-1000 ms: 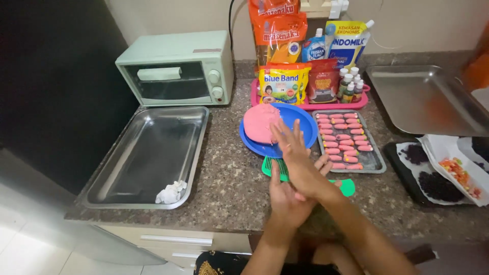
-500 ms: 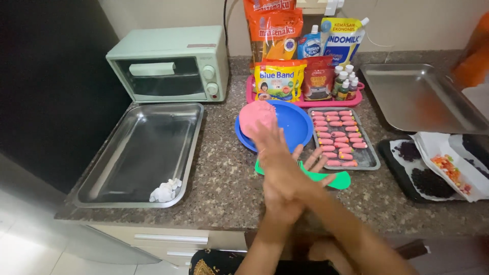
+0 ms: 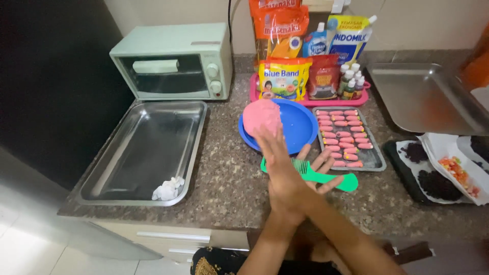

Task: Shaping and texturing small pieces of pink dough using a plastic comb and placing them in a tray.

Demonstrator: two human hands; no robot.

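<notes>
My two hands are pressed palm to palm above the counter's front. My right hand [image 3: 277, 163] lies on top, fingers stretched toward a pink dough ball [image 3: 261, 116] on a blue plate [image 3: 300, 125]. My left hand [image 3: 320, 165] is underneath, its spread fingers sticking out to the right. Whatever may be between the palms is hidden. A green comb [image 3: 333, 180] lies on the counter just under the hands. To the right, a small steel tray [image 3: 376, 163] holds rows of several pink dough pieces.
A large steel tray [image 3: 147, 147] with a crumpled white tissue [image 3: 165, 191] lies at the left, a mint-green oven [image 3: 173, 61] behind it. A pink tray [image 3: 305, 100] of packets and bottles stands at the back. Another steel tray [image 3: 428, 97] and dishes of sprinkles [image 3: 433, 181] sit right.
My palms have stayed pressed together and slid against each other, the top hand's fingers reaching a little further forward. The view has shifted slightly.
</notes>
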